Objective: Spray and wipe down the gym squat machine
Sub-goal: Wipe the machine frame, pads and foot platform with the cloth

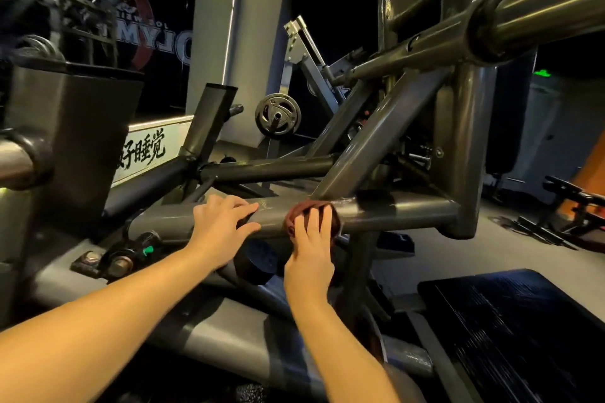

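The person leans over the grey painted steel squat machine (376,141) with both bare arms stretched forward. The right hand (309,252) holds a dark red-brown cloth (302,210). Its fingers are curled over the cloth and press it on the horizontal round grey tube (393,211) of the frame, just at the welded joint where a slanted tube comes down. The cloth wraps over the top and the front of this tube. The left hand (222,222) rests on the same tube just beside the cloth, apart from it. Its fingers lie nearly straight over the top and it holds nothing. At the lower right is a flat black padded cushion (510,337). Behind the frame a round metal weight plate (278,114) sits on a peg, and a shiny steel bar (540,6) crosses the upper right corner. A white board with black Chinese characters (147,149) stands at the left
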`<state>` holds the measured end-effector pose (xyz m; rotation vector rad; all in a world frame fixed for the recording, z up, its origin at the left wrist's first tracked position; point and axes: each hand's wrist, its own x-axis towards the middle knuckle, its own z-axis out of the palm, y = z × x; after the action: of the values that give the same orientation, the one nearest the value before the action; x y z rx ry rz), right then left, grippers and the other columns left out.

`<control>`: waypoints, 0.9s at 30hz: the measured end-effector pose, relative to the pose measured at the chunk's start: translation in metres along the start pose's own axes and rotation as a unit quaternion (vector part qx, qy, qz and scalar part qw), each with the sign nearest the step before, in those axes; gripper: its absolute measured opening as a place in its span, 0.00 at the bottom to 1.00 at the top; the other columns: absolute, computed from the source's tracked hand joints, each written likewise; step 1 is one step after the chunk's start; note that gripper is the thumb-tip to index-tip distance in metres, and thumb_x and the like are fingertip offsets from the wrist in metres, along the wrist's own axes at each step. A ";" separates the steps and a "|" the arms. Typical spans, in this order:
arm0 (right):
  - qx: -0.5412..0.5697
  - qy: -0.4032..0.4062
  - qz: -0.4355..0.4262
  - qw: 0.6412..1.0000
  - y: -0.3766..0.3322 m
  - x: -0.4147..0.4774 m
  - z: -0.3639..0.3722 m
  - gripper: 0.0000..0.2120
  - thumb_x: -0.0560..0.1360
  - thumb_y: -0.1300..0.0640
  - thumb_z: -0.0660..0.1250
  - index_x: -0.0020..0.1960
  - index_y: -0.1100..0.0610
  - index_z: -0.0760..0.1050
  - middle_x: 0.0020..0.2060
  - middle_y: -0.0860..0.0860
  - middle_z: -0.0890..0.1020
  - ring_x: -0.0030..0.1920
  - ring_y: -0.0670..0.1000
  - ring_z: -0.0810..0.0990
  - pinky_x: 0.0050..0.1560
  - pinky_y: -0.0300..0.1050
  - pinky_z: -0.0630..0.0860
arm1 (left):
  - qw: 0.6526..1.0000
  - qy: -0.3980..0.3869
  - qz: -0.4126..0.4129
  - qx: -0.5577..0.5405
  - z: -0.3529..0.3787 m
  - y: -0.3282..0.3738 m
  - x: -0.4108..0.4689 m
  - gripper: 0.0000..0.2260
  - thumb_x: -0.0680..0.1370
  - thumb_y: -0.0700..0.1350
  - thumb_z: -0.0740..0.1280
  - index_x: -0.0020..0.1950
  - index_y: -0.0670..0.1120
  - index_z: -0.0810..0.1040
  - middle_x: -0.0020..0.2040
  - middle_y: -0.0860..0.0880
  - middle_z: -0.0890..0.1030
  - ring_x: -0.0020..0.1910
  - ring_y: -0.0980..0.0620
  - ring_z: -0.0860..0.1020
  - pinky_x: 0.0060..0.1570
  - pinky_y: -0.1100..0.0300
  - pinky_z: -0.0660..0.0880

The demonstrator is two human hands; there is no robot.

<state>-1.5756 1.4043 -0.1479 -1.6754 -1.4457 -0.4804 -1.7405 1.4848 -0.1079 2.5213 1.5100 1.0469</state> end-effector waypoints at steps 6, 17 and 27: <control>-0.122 0.018 -0.067 0.990 0.046 0.035 -0.063 0.29 0.70 0.68 0.73 0.69 0.53 0.77 0.73 0.51 0.73 0.78 0.55 0.65 0.67 0.59 0.74 | 0.999 0.023 -0.026 0.018 -0.017 -0.032 -0.011 0.23 0.80 0.61 0.66 0.74 0.55 0.74 0.73 0.54 0.71 0.71 0.48 0.66 0.66 0.48 0.65; -0.184 -0.199 -0.133 0.953 -0.052 0.058 -0.027 0.19 0.79 0.55 0.66 0.69 0.49 0.73 0.66 0.48 0.74 0.72 0.53 0.68 0.76 0.54 0.60 | 0.989 -0.047 -0.132 0.053 -0.032 -0.064 -0.011 0.27 0.78 0.69 0.62 0.72 0.57 0.74 0.70 0.50 0.75 0.69 0.44 0.69 0.65 0.44 0.68; -0.322 -0.372 -0.021 0.870 -0.061 0.170 -0.024 0.15 0.82 0.53 0.61 0.66 0.54 0.76 0.61 0.54 0.81 0.66 0.59 0.76 0.75 0.64 0.57 | 0.987 -0.061 -0.135 0.060 -0.038 -0.067 -0.005 0.28 0.77 0.71 0.62 0.72 0.59 0.75 0.68 0.52 0.75 0.68 0.47 0.70 0.65 0.46 0.68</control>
<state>-1.5833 1.4877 0.0135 -2.5533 -2.0113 -0.3706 -1.8145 1.5050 -0.1042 2.3134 1.8605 0.7731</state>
